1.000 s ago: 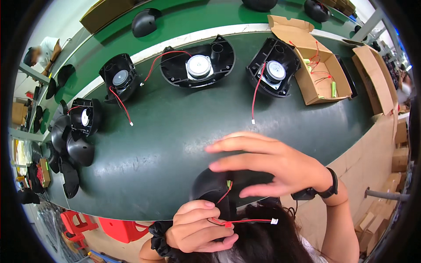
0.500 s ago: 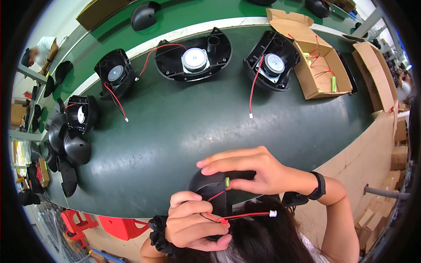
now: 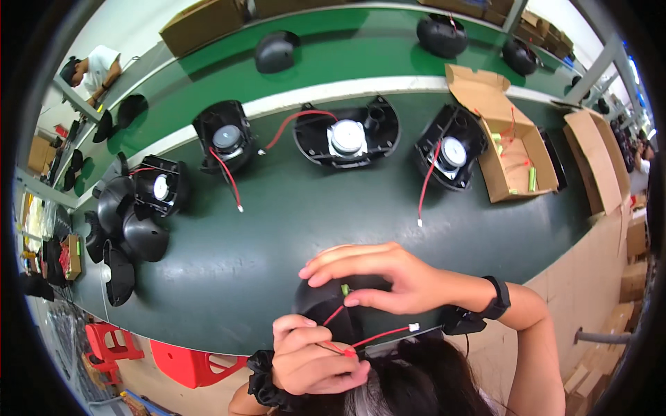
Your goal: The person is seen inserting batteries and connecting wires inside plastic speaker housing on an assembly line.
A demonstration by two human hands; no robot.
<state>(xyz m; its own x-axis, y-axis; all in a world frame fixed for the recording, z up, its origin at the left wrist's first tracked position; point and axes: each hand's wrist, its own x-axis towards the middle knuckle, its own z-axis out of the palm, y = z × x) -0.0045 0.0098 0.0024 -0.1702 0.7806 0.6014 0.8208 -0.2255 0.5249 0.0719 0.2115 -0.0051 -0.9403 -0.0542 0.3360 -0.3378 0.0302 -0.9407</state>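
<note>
A black rounded housing [image 3: 320,297] sits at the table's near edge, partly covered by my hands. My right hand [image 3: 399,277] lays its fingers over the housing's top. Its thumb presses beside a small green cylindrical battery [image 3: 345,289] at the housing's edge. My left hand [image 3: 316,355] is closed below, its curled fingers gripping a red-and-black wire lead [image 3: 334,315]. One end of that lead sticks out to the right, ending in a white connector [image 3: 414,327]. The hands and housing hide how far in the battery sits.
Black speaker shells, including a wide one [image 3: 378,142], line the green table's [image 3: 291,229] far side. An open cardboard box [image 3: 520,191] holds green batteries and red wires at right. Dark covers [image 3: 146,236] are piled left. Red stools [image 3: 184,364] stand below; a person [image 3: 97,73] sits far left.
The view has tilted, so the table and shells appear lower and further right. The hands keep nearly the same hold, and the loose connector has swung slightly up and left.
</note>
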